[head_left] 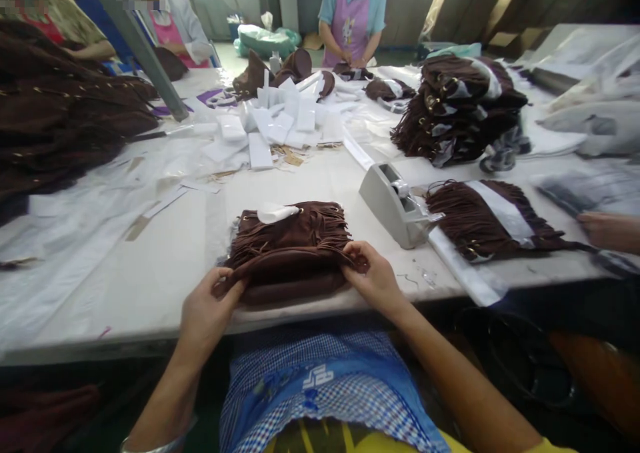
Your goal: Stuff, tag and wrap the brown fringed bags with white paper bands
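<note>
A brown fringed bag [295, 273] lies at the table's front edge, its smooth base facing me and its fringe spread toward the back. My left hand [213, 303] pinches the bag's left corner between thumb and fingers. At the opposite corner my right hand [373, 276] grips the brown material the same way. On the bag's far side rests a white tag or piece of paper [277, 212], near small metal eyelets.
A grey tape dispenser [393, 203] stands right of the bag. Beyond it lies another fringed bag with a white band [500, 216], near another person's hand [613, 231]. Stacked bags [460, 106], white paper pieces [280, 116] and a brown heap [60, 113] surround the area. Co-workers stand opposite.
</note>
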`<action>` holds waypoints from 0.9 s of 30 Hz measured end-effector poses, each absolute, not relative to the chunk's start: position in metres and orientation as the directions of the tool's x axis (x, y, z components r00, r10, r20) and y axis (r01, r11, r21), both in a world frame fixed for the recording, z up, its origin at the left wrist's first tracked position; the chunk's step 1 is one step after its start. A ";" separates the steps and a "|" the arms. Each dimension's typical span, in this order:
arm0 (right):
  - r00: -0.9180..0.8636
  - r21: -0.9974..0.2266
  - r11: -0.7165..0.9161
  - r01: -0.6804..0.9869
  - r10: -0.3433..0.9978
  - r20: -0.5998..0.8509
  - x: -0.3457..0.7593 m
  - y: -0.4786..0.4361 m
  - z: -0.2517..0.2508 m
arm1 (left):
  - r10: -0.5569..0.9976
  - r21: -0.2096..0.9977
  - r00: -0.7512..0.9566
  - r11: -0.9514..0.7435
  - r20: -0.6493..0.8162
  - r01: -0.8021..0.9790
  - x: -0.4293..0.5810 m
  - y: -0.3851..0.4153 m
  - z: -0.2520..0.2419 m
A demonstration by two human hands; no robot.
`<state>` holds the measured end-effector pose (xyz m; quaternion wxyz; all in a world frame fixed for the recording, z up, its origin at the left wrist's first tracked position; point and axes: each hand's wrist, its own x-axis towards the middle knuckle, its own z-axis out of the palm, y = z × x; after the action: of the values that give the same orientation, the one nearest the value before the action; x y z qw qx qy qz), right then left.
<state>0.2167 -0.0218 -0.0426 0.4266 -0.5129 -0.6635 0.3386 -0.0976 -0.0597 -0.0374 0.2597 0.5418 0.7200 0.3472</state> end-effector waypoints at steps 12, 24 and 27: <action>-0.297 -0.777 0.383 0.499 0.918 0.262 0.225 -0.006 -0.047 | 0.936 0.424 -0.056 -0.103 0.347 0.900 -0.101 -0.059 -0.037; -0.116 -0.975 0.060 0.215 0.993 0.035 0.217 -0.003 -0.046 | 0.899 0.953 -0.320 0.269 -0.300 -0.138 -0.050 -0.094 -0.031; -0.095 -0.977 0.052 0.208 0.995 0.033 0.217 0.002 -0.047 | 0.916 0.926 -0.185 0.318 -0.355 -0.205 -0.036 -0.086 -0.026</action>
<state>0.2171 0.0022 -0.0473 0.4316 -0.5157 -0.5829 0.4560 -0.0358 -0.0864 -0.0261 0.5616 0.3037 0.5860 0.4990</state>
